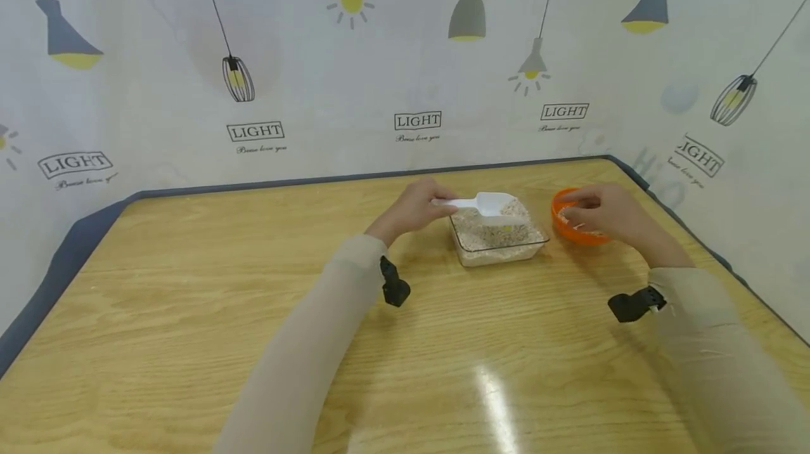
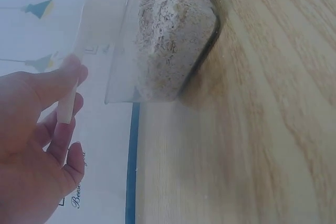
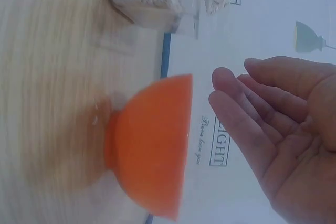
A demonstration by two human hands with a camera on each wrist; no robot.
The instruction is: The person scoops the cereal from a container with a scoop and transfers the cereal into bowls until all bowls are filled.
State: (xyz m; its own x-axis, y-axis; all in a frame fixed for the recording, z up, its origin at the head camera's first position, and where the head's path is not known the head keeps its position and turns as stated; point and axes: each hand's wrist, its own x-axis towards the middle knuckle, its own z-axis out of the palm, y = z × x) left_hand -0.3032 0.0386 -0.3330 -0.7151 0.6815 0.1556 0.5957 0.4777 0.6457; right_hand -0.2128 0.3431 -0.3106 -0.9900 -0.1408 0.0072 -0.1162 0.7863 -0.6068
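Note:
My left hand [image 1: 414, 206] pinches the handle of a white scoop [image 1: 487, 204] between thumb and fingers. Oat flakes lie in the scoop, which is held level over a clear rectangular container [image 1: 503, 256]. Heaped oats [image 2: 170, 35] show inside that container in the left wrist view. Just to its right stands an orange bowl [image 1: 583, 237] with some oats in it. Over the bowl's rim hovers my right hand [image 1: 610, 211]. In the right wrist view its loosely bent fingers [image 3: 244, 124] hold nothing and are apart from the bowl.
A wooden table [image 1: 221, 299] carries both vessels near its far right part. Behind it hangs a pale wall cloth [image 1: 354, 74] printed with lamps. A dark blue strip [image 1: 285, 183] runs along the table's back edge. Black wrist cameras [image 1: 395, 284] sit on both sleeves.

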